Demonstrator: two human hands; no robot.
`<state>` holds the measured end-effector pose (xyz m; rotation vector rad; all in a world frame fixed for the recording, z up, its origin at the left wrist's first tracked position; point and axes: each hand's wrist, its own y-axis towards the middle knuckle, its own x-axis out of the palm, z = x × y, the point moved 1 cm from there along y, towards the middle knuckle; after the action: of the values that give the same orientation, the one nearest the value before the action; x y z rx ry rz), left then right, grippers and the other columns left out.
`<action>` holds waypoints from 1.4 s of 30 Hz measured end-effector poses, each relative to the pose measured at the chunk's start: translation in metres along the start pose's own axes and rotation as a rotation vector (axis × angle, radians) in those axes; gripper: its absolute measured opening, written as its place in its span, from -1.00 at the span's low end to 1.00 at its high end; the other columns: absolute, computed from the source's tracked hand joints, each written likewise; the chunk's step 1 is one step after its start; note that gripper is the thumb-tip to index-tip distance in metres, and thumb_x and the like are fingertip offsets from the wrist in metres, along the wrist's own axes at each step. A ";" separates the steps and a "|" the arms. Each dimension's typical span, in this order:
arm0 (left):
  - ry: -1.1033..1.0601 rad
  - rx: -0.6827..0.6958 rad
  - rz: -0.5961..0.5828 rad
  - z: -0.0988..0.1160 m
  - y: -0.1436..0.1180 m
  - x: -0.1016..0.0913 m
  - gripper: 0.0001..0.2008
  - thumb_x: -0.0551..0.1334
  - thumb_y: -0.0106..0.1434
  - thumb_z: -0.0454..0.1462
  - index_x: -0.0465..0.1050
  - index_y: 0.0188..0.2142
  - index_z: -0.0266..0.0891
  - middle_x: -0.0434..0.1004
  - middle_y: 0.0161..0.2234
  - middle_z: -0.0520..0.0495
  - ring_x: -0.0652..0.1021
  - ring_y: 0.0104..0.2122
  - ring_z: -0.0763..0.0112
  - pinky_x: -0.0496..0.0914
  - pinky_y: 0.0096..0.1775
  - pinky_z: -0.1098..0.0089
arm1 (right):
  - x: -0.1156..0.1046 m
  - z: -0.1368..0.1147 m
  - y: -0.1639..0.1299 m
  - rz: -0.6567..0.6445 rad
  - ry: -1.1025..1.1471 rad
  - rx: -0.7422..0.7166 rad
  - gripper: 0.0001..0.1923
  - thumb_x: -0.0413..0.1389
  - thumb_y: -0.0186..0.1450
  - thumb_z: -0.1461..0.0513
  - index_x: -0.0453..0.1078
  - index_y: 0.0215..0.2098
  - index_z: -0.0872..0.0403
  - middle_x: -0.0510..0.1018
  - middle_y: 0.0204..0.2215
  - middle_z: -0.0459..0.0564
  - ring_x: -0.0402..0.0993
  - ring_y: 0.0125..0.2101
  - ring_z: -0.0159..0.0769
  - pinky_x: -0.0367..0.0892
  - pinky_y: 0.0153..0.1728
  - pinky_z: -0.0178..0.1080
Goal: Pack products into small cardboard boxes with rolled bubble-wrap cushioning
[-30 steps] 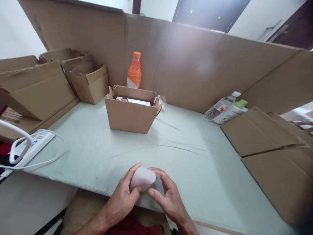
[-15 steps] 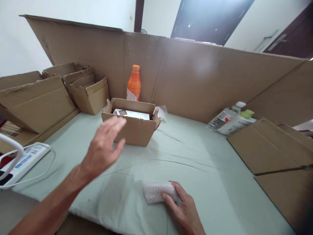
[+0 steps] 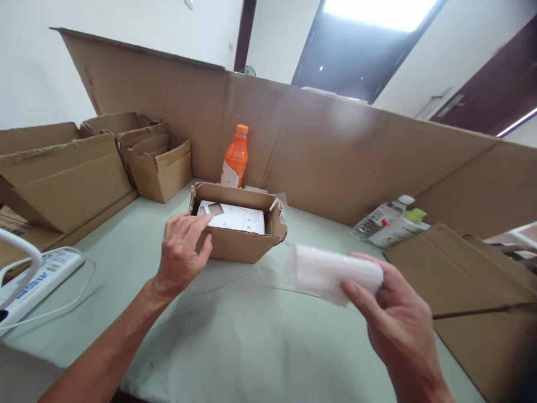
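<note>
At the front left corner of a small open cardboard box [image 3: 235,249], my left hand [image 3: 182,249] has its fingers over the rim and its thumb against the outer front wall. Inside that box lies a white printed carton [image 3: 239,217], its top showing. My right hand [image 3: 394,313] holds a bubble-wrapped packet [image 3: 331,271] above the table, thumb on the near side and fingers behind. The packet is blurred by motion, and what the wrap covers cannot be made out.
Behind the box stands an orange bottle [image 3: 235,159]. More open cardboard boxes [image 3: 159,168] are at the left, near a white power strip [image 3: 46,274]. A clear plastic bottle [image 3: 380,217] leans at the right beside cardboard flaps [image 3: 457,268]. A tall cardboard panel [image 3: 335,145] backs the table.
My right hand has lifted the bubble-wrapped packet off the table and carried it up and to the right. My left hand has come down onto the box rim.
</note>
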<state>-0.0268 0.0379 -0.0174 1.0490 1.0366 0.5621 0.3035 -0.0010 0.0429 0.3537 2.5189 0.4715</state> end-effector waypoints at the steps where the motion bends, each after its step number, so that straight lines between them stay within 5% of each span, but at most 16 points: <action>1: 0.005 -0.004 0.002 -0.001 0.002 0.002 -0.63 0.20 0.25 -0.43 0.40 0.05 -0.26 0.57 -0.22 -0.15 0.56 -0.19 0.18 0.41 0.05 0.06 | 0.010 -0.015 0.015 0.019 -0.010 -0.075 -0.55 0.29 0.17 -0.03 0.47 -0.07 0.01 0.62 -0.32 -0.04 0.55 -0.39 -0.26 0.45 -0.43 -0.30; 5: -0.003 -0.024 0.020 -0.003 0.005 0.012 -0.62 0.19 0.25 -0.43 0.39 0.07 -0.24 0.58 -0.14 -0.18 0.57 -0.10 0.13 0.40 0.07 0.04 | 0.056 -0.051 0.077 -0.085 -0.151 -0.232 -0.62 0.20 0.23 0.01 0.45 -0.09 0.06 0.60 -0.29 -0.02 0.52 -0.33 -0.24 0.42 -0.33 -0.25; 11: -0.018 -0.070 0.099 0.004 -0.011 0.026 -0.38 0.19 0.22 -0.42 0.20 0.27 -0.21 0.45 0.16 -0.29 0.24 0.34 -0.06 0.22 0.24 -0.07 | 0.095 -0.079 0.134 -0.415 -1.104 -0.178 -0.74 0.11 0.26 0.21 0.48 -0.10 0.11 0.62 -0.27 0.12 0.55 -0.20 -0.05 0.33 -0.23 -0.18; 13: -0.025 -0.083 0.108 0.006 -0.016 0.028 -0.38 0.19 0.23 -0.40 0.18 0.29 -0.22 0.42 0.20 -0.31 0.18 0.37 -0.06 0.19 0.25 -0.08 | 0.107 -0.089 0.139 -0.514 -1.241 -0.194 -0.74 0.08 0.27 0.26 0.49 -0.10 0.11 0.62 -0.23 0.17 0.56 -0.15 -0.01 0.32 -0.22 -0.18; 19: -0.027 -0.083 0.088 0.004 -0.019 0.031 -0.38 0.18 0.24 -0.42 0.18 0.29 -0.25 0.44 0.19 -0.31 0.19 0.37 0.01 0.14 0.28 -0.07 | 0.138 -0.081 0.147 -0.641 -1.235 -0.136 -0.71 0.09 0.26 0.28 0.53 -0.09 0.13 0.64 -0.17 0.21 0.57 -0.13 -0.03 0.33 -0.26 -0.21; 24: -0.039 -0.097 0.080 0.006 -0.019 0.030 -0.37 0.18 0.23 -0.43 0.18 0.30 -0.28 0.43 0.20 -0.32 0.17 0.38 0.04 0.11 0.31 -0.05 | 0.124 -0.071 0.143 -0.602 -1.222 -0.122 -0.64 0.06 0.33 0.05 0.53 -0.09 0.09 0.64 -0.18 0.17 0.57 -0.15 -0.03 0.34 -0.26 -0.19; 30: -0.067 -0.106 0.087 0.005 -0.024 0.031 -0.32 0.20 0.22 -0.43 0.15 0.33 -0.24 0.41 0.22 -0.31 0.16 0.38 0.01 0.07 0.31 -0.08 | 0.128 -0.071 0.137 -0.590 -1.174 -0.117 -0.75 0.10 0.22 0.25 0.57 -0.20 0.11 0.66 -0.21 0.15 0.57 -0.20 -0.11 0.28 -0.32 -0.27; 42: -0.028 -0.065 0.097 0.002 -0.027 0.032 -0.32 0.22 0.23 -0.39 0.14 0.34 -0.24 0.42 0.20 -0.36 0.17 0.38 -0.02 0.10 0.29 -0.10 | 0.142 -0.061 0.131 -0.703 -0.991 -0.051 -0.77 0.08 0.25 0.26 0.60 -0.30 0.14 0.64 -0.38 0.05 0.55 -0.36 -0.29 0.23 -0.45 -0.36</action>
<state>-0.0138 0.0508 -0.0547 1.0508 0.9401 0.6545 0.1730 0.1500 0.0774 -0.2786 1.5036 0.0322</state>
